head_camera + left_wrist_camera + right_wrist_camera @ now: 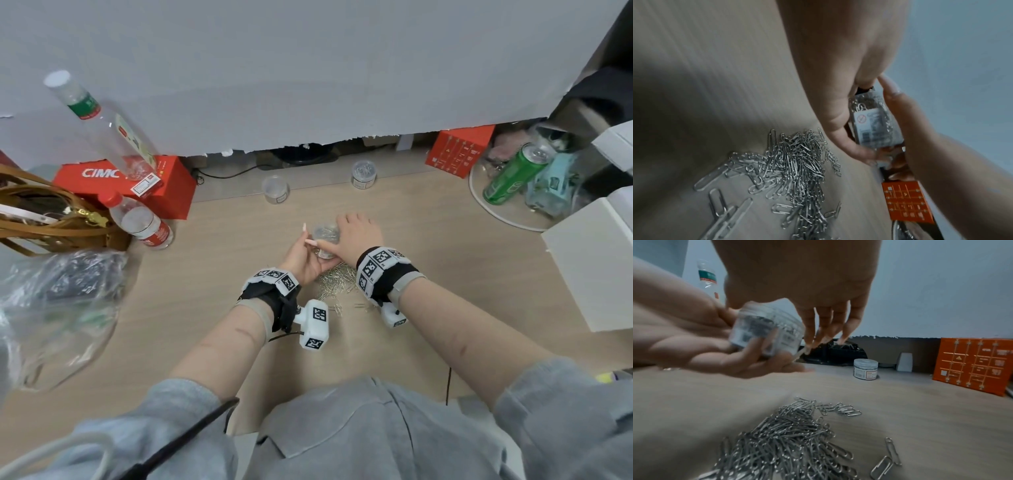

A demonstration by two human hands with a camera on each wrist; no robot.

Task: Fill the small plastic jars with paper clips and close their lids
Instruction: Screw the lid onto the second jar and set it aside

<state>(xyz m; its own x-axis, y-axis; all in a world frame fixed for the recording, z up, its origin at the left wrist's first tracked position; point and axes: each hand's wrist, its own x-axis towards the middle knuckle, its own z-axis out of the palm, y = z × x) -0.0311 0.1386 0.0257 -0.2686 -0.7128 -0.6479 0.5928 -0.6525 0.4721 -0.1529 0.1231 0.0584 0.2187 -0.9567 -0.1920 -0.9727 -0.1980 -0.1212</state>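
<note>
A small clear plastic jar [327, 236] packed with paper clips is held tilted above the table. My left hand [301, 260] cups it from below, with fingers curled round its labelled wall [875, 123]. My right hand [356, 236] lies over the jar's top, thumb on the near side and fingers [824, 327] hanging over the far side of the lid; the view is blurred there. A loose pile of silver paper clips [334, 284] lies on the wooden table right under both hands, and it also shows in the right wrist view as paper clips [789, 434].
Two more small jars stand at the back: a clear one [275, 189] and a closed one holding clips [363, 174]. An orange box [459, 150] stands back right beside a green can [513, 174]. Bottles [144, 224], a red box [137, 178] and a plastic bag [58, 308] crowd the left.
</note>
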